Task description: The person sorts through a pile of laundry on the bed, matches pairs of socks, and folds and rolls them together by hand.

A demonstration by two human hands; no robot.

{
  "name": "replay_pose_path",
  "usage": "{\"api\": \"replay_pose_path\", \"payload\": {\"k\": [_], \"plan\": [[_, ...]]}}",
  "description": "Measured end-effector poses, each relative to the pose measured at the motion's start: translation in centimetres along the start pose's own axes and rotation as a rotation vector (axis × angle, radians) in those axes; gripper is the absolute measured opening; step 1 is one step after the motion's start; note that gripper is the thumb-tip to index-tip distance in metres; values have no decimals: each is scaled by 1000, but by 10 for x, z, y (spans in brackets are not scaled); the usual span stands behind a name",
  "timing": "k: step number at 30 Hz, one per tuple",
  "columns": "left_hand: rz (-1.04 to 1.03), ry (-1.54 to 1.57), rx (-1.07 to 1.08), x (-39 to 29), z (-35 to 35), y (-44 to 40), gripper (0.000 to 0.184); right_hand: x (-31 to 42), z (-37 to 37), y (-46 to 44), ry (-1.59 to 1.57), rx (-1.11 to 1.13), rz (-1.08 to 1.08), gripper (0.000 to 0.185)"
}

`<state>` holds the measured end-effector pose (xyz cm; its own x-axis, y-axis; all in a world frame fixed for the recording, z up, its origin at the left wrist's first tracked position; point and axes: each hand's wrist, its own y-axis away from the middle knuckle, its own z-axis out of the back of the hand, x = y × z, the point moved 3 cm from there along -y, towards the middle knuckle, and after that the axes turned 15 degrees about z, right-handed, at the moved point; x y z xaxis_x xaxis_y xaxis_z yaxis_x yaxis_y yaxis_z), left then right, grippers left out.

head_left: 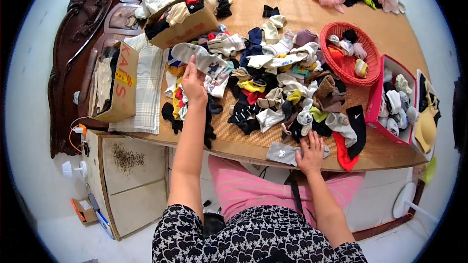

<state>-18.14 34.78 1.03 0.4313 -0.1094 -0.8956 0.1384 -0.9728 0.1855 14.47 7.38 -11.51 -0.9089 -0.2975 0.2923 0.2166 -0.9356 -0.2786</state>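
on the bed [292,12], by the pile [273,100], we have each hand at its own sock.
the grey sock [291,153] lies along the near edge, long axis left to right, straight under our right hand [310,156], which rests palm down across it, fingers slightly spread, pinching nothing; the pale sock [187,52] is well to the left and farther from us, over the pile's left part, long axis slanting down rightward, and our left hand [194,83], much the nearer, pinches it about midway, thumb contact hard to see.
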Motion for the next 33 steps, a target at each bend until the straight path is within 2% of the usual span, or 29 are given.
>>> {"api": "replay_pose_path", "payload": {"k": [4, 5, 13, 17, 22, 25, 26, 29, 31, 33], "plan": [[40, 114, 52, -1, -9, 40, 44, -1, 1, 2, 16, -14, 0, 45], [42, 148, 86, 4, -8, 49, 50, 0, 3, 2, 15, -5, -3, 45], [27, -68, 154, 34, 4, 135, 71, -1, 2, 8, -17, -62, 20, 43], [9, -163, 126, 43, 17, 160, 74, 0, 6, 12, -14, -87, 32, 41], [121, -231, 192, 52, 25, 179, 70, -7, 1, 18, -57, -134, 57, 36], [189, -248, 229, 70, 30, 191, 69, -21, -4, 23, -265, -274, 75, 28], [204, -264, 225, 77, 30, 195, 69, -26, -4, 28, -441, -351, 61, 23], [254, -264, 230, 103, 39, 203, 67, -25, 22, 49, -365, -466, 13, 20], [238, -262, 214, 117, 38, 201, 68, -27, 40, 66, -198, -579, -67, 21], [310, -270, 147, 131, 45, 195, 68, -25, 48, 73, -194, -567, -83, 21]]}}
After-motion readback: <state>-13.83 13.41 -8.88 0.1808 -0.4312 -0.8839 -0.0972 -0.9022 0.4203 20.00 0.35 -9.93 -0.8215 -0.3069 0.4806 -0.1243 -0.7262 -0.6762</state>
